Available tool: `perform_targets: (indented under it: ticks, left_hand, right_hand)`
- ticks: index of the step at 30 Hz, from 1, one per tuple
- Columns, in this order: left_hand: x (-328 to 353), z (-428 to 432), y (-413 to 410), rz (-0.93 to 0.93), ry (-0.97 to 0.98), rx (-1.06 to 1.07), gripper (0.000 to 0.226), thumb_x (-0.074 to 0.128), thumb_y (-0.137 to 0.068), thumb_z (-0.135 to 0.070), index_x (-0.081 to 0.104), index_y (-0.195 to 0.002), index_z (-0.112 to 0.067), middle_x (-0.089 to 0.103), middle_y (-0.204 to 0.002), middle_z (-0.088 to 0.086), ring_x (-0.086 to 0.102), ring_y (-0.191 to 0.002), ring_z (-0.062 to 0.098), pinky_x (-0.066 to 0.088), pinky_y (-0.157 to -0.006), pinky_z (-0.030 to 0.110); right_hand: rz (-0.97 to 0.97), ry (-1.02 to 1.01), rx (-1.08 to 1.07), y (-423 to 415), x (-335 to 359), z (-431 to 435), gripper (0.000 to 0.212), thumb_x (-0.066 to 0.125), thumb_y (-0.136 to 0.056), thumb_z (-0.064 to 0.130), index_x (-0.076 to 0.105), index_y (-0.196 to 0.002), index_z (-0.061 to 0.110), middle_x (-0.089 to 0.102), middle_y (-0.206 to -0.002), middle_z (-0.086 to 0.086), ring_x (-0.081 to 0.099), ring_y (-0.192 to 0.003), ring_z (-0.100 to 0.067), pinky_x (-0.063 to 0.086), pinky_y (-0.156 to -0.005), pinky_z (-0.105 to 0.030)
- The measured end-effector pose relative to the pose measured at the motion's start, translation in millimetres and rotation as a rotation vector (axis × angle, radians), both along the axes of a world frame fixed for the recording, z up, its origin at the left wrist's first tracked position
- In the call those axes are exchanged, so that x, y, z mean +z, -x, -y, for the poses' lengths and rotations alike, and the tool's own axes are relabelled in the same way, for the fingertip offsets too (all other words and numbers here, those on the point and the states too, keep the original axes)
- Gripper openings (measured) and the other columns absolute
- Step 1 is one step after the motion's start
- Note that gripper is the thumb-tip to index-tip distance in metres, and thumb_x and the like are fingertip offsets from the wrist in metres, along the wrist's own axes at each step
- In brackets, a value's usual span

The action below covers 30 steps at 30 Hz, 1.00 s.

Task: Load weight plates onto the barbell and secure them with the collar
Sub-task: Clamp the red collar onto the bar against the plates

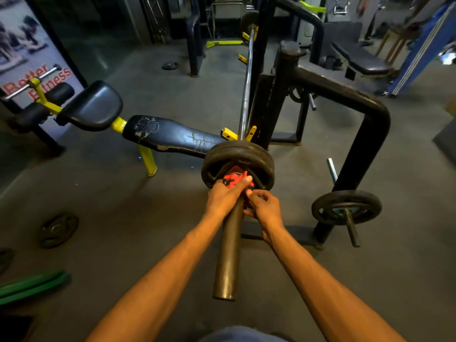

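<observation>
Red plastic clamp collar [236,179] on the dark steel barbell sleeve [228,250], pressed against the outer face of the black rubber-coated weight plates [238,154] at the near end of the long chrome barbell [247,77] resting on the black rack. Left hand [225,197] wrapped over the collar's left side, fingers curled tight around it, index tip lying across the red top. Right hand [265,208] at the collar's right edge, thumb and forefinger pinched on what looks like the latch; exact contact hidden by the fingers. Best done by steadying the collar flush to the plates with the left hand, leaving no gap, then snapping the lever fully down with the right. Worth a tug outward afterwards. Counted, left to right: one small black plate [58,229] flat on the grey floor, one green band [32,287] at the lower left edge, one padded black bench [170,137] with yellow legs, apparently two plates stacked on the sleeve, one collar, one black plate [346,206] on the rack's storage peg at right.
</observation>
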<state>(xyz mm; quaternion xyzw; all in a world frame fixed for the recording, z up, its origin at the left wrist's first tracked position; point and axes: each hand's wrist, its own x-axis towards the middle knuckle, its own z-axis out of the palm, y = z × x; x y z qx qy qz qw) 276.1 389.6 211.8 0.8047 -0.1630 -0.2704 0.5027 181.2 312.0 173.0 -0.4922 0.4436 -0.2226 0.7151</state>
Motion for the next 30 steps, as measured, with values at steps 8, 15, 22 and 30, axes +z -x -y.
perform_targets:
  ticks: [8,15,22,30]
  left_hand:
    - [-1,5,-1,0.061,-0.01,0.068,0.053,0.051,-0.094,-0.063,0.074,-0.093,-0.014,0.072,-0.086,0.004,0.065,-0.08,0.017,0.045,-0.062,0.022]
    - [-15,-14,-27,-0.493,0.326,0.106,0.033,0.059,-0.099,-0.041,0.069,-0.116,-0.015,0.075,-0.1,0.011,0.072,-0.085,0.024,0.06,-0.069,0.035]
    - [-29,-15,-30,-0.792,0.357,0.041,0.063,0.057,-0.094,-0.058,0.063,-0.129,-0.006,0.072,-0.102,0.021,0.072,-0.085,0.029,0.059,-0.081,0.044]
    - [-35,-15,-32,-0.879,0.361,0.144,0.042,0.057,-0.098,-0.046,0.066,-0.103,-0.005,0.073,-0.09,0.018,0.07,-0.084,0.027,0.054,-0.091,0.041]
  right_hand:
    - [0.032,0.045,0.015,-1,6,7,0.03,0.07,-0.095,0.015,0.063,-0.12,0.0,0.071,-0.087,-0.004,0.068,-0.081,-0.014,0.058,-0.072,-0.032]
    - [-0.04,0.095,-0.021,-18,11,4,0.026,0.068,-0.096,0.016,0.066,-0.115,-0.002,0.066,-0.084,-0.009,0.062,-0.073,-0.014,0.059,-0.074,-0.042]
    - [-0.055,0.1,-0.028,-21,16,-6,0.041,0.074,-0.09,0.036,0.066,-0.116,0.005,0.073,-0.103,-0.017,0.071,-0.091,-0.03,0.058,-0.088,-0.056]
    - [-0.093,0.093,-0.042,-20,23,-10,0.037,0.072,-0.094,0.029,0.064,-0.119,0.003,0.072,-0.109,-0.021,0.071,-0.095,-0.033,0.06,-0.088,-0.058]
